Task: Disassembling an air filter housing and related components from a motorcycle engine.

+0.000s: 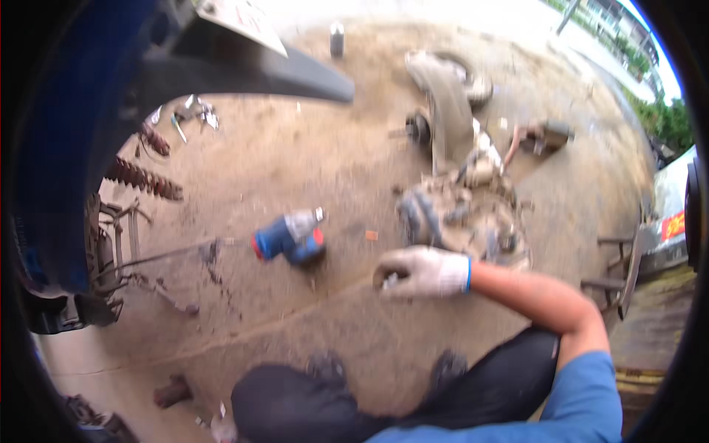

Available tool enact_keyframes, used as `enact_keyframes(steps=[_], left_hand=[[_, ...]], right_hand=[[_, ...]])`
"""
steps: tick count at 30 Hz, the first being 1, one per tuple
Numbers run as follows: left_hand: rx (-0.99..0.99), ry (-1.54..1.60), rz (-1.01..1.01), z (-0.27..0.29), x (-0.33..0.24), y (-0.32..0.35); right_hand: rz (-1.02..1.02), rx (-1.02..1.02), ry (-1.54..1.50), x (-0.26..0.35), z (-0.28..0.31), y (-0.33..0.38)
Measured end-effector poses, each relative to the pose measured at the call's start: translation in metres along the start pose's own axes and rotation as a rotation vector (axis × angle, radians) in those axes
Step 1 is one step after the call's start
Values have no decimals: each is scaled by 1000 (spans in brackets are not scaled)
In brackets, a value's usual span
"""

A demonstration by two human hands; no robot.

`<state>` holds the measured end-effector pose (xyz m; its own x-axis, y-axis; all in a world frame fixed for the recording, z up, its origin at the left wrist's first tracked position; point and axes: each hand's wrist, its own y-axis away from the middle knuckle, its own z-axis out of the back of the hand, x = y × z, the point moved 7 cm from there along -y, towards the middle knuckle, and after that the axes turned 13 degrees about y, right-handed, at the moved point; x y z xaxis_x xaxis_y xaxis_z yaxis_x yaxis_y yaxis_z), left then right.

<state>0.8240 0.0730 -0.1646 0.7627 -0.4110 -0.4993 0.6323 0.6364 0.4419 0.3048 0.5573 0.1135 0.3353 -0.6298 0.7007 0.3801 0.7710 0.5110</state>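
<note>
My right hand (422,272), in a white work glove with a blue cuff, reaches out low over the dirt ground (310,162). Its fingers are curled together around a small pale item (390,280) at the fingertips; motion blur keeps me from telling what that item is or how firmly it is pinched. My left hand is not in view.

All positions below are given relative to the right hand.

- Just beyond and slightly right: a dismantled wheel hub assembly (473,221), grimy, lying on the ground, with a curved grey mudguard-like part (447,103) standing farther beyond it.
- To the left, near but apart: a blue cordless impact wrench (289,236) with red trim, lying on its side.
- Between the wrench and the hand: a small orange scrap (371,235) on the ground.
- Well to the left: a rusty coil spring (144,179) and bare suspension links under the wheel arch of a blue vehicle (52,148).
- Far left and beyond: a scatter of small hand tools (193,112).
- Far beyond: a small dark can (337,38), upright.
- Below, toward me: my knees in dark trousers (310,399) and dark shoes (326,363) planted on the ground.
- To the right: a rusty metal stand (617,273) beside a white vehicle (668,214).
</note>
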Motion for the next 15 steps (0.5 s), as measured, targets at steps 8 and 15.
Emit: enact_keyframes(steps=[8, 15], left_hand=[[192, 158, -604, 32, -485, 0], [517, 297, -1150, -32, -640, 49]], right_hand=[[-7, -65, -147, 20, 19, -14], [134, -247, 73, 27, 42, 33]])
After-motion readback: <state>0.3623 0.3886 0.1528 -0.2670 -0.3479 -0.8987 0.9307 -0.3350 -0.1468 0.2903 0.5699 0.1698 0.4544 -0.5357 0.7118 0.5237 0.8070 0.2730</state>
